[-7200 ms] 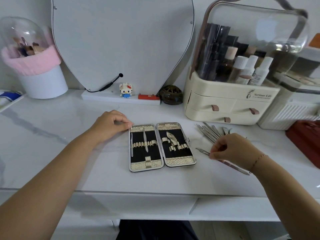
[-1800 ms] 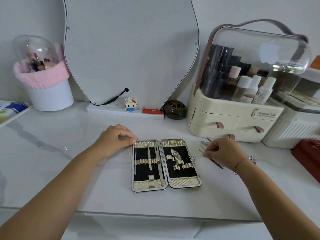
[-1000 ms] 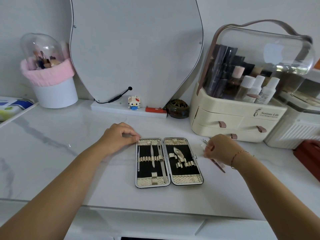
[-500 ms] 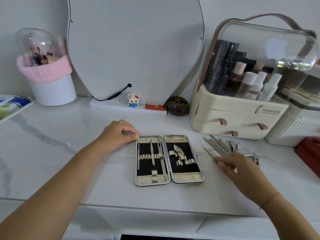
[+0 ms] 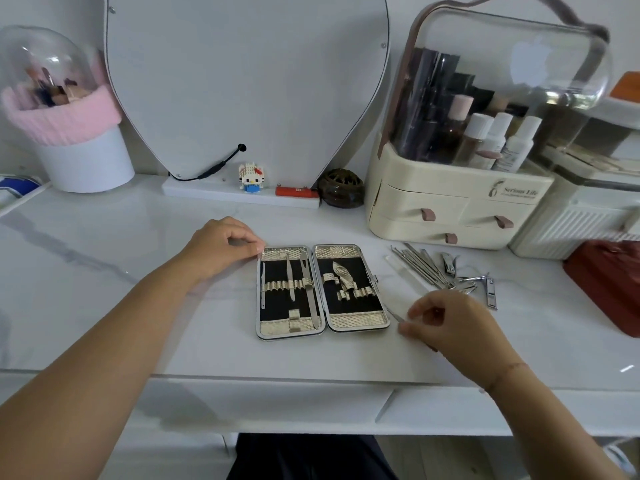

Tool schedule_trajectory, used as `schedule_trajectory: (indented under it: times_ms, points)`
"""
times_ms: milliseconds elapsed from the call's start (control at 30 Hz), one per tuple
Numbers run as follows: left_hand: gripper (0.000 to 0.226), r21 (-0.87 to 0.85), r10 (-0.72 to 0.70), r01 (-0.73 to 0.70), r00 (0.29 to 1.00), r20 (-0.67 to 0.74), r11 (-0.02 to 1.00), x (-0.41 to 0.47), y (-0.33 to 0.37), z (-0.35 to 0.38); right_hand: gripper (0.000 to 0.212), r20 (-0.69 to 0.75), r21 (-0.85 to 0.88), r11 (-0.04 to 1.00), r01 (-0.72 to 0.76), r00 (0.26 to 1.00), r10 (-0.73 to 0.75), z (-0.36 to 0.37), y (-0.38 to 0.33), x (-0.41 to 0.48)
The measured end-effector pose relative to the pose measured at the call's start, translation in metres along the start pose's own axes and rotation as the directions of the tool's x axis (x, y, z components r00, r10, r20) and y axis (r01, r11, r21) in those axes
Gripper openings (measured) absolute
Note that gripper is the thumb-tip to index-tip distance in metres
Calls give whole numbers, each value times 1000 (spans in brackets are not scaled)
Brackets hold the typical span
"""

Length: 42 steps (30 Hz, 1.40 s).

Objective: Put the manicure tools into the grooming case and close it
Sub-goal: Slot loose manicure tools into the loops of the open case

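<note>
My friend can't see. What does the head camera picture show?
A person's right hand pinches a thin metal tool beside an open grooming case; the left hand holds its far corner. More loose tools lie nearby.

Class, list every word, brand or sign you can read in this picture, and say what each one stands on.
"Serious Life": front of the cream cosmetics organiser.
Small line beneath it: too small to read.
Labels on the bottles inside: blurred, unreadable.

White marble vanity top [image 5: 104, 271], pale wall [image 5: 398, 15]
</note>
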<state>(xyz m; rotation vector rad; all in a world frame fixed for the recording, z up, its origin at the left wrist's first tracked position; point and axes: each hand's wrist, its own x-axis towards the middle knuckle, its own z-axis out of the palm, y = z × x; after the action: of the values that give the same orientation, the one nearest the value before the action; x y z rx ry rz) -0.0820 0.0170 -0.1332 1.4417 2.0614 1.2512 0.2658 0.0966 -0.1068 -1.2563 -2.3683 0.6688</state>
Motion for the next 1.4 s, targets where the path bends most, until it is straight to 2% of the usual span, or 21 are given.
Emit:
schedule_trajectory:
  times_ms: [267,500,733,867,967,1033,1100,1200,1300,1400]
  points:
    - [9,-6,-21,21,1000,4,1000,0,0,0,12,85,-83,991,-101,990,108,0,-10,12]
    - [8,-16,-28,28,1000,-3,999,0,-1,2,12,113,-131,988,-85,989,100,-1,-12,13]
    - [8,16,-17,17,1000,9,1000,0,0,0,18,57,-195,979,-59,996,71,5,-16,8]
    - [8,9,-17,17,1000,-1,1000,0,0,1,5,39,-147,988,-44,998,50,4,-16,8]
    - [8,19,-18,18,1000,6,1000,0,-1,1,8,33,-36,999,-40,999,41,3,-9,2]
    - [9,1,-25,25,1000,2,1000,1,-1,2,11,9,23,997,-73,997,73,1,-3,-5]
    - [8,-8,-21,21,1000,0,1000,0,-1,2,18,-30,6,988,-155,987,155,-1,5,-12]
    - [11,-5,-7,7,1000,2,1000,0,-1,2,44,-128,-52,949,-312,944,303,-2,11,-30]
    - [11,-5,-9,9,1000,3,1000,0,-1,2,58,-228,-34,930,-367,909,350,1,12,-50]
    - [9,20,2,-3,1000,13,1000,0,0,1,61,-324,45,913,-405,859,397,9,13,-63]
